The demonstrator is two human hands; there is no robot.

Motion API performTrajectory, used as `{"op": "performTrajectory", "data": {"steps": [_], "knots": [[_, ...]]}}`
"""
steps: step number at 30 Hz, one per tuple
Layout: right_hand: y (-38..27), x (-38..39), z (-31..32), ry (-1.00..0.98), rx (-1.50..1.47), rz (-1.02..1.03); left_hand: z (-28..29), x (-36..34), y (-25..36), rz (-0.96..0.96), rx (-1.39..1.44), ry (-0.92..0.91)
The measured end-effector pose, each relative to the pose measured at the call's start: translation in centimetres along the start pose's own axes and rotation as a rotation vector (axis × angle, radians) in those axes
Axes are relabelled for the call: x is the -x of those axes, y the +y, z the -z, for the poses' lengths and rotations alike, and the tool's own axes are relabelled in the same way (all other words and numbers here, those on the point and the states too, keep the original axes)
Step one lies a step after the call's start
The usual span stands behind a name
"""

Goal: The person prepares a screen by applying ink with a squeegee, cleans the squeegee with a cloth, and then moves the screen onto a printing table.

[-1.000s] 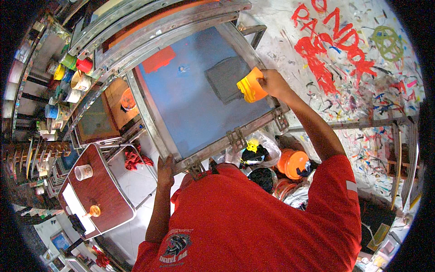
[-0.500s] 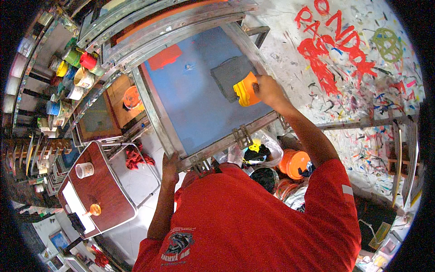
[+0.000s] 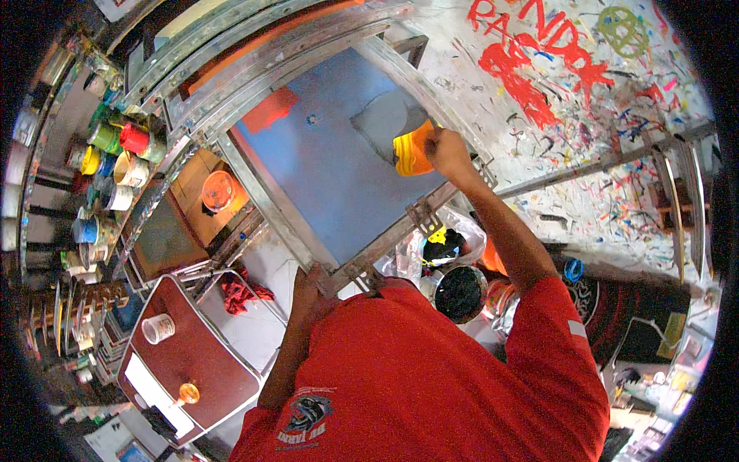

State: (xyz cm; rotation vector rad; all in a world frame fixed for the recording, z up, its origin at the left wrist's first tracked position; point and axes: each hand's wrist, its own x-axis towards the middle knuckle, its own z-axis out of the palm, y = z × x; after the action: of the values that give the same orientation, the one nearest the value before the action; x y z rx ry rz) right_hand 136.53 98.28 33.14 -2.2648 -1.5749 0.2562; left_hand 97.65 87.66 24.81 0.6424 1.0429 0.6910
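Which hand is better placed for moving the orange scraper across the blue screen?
Probably the right hand: it holds the orange scraper over the blue screen. The left hand is at the metal frame's near corner.

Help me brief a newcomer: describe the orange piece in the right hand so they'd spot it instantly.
Find the big metal-framed blue screen beyond the red shirt. On its right, by the dark grey patch, the right hand holds the orange piece. Unlike the red patch near the screen's far left corner, it carries wavy yellow streaks.

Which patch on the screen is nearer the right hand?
The grey patch, partly covered by the orange scraper in the right hand; the red patch lies toward the far-left corner.
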Motion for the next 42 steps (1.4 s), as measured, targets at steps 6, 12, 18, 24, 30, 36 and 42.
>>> {"op": "performTrajectory", "data": {"steps": [6, 12, 18, 24, 30, 36, 42], "knots": [[-3.5, 3.0, -0.5, 0.151, -0.003, -0.194, 3.1, 0.9, 4.5, 0.191, -0.014, -0.093], [-7.8, 2.7, -1.3, 0.202, 0.123, -0.372, 10.9, 0.0, 3.6, -0.066, -0.369, -0.333], [-6.9, 1.6, -2.6, 0.215, 0.173, -0.413, 15.2, 1.4, 5.6, 0.166, 0.013, -0.160], [-4.6, 3.4, -5.4, 0.305, 0.234, -0.410, 19.1, 2.1, 5.9, 0.145, 0.008, -0.064], [-7.9, 2.4, -5.1, 0.274, 0.154, -0.554, 22.0, 1.7, 5.8, 0.152, 0.030, -0.028], [-10.4, 0.9, -4.9, 0.220, 0.124, -0.597, 23.6, 1.3, 5.9, 0.155, 0.065, -0.001], [-11.8, -1.3, -6.0, 0.244, 0.096, -0.568, 24.6, 1.4, 5.3, 0.118, 0.058, -0.008]]}}
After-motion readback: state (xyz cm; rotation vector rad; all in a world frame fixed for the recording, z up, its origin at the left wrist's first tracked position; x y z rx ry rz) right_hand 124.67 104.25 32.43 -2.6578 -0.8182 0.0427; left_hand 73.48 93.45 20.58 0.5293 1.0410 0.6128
